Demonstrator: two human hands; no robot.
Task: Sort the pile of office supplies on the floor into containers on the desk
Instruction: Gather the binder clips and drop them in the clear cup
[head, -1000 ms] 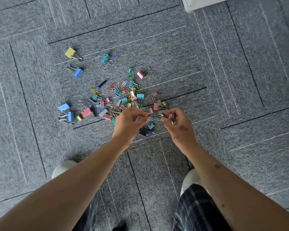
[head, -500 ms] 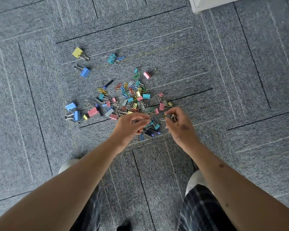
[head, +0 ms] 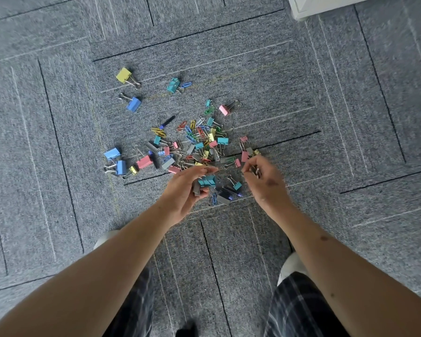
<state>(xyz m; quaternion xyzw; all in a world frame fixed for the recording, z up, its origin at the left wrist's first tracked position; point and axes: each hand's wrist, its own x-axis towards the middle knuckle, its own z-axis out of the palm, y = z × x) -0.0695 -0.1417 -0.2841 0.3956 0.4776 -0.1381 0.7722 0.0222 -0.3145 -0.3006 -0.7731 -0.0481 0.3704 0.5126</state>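
Grey carpet tiles (head: 326, 117) cover the floor, and the corner of a white piece of furniture (head: 326, 6) shows at the top right. Neither the desk nor its containers are in view. The pile (head: 199, 142) of binder clips and coloured paper clips lies on the carpet just ahead of both hands. A few strays sit well apart from it, among them a yellow clip (head: 124, 74) and a blue clip (head: 133, 104).

The left hand (head: 187, 188) is cupped, its fingers curled around a bunch of teal clips (head: 206, 181) with a grey clip (head: 196, 190) beside them. The right hand (head: 265, 183) pinches a small clip (head: 254, 170) at its fingertips, just over the near edge of the pile.

Gathering looks barely begun, since most of the supplies are on the floor. The main risk is the loose hold of the left hand. If more is added, a clip could slide out between the fingers and drop back onto the carpet. Wire handles in the heap are tangled, so lifting one piece may drag others along and scatter them wider. Paper clips lie flat in the carpet pile and could be missed.
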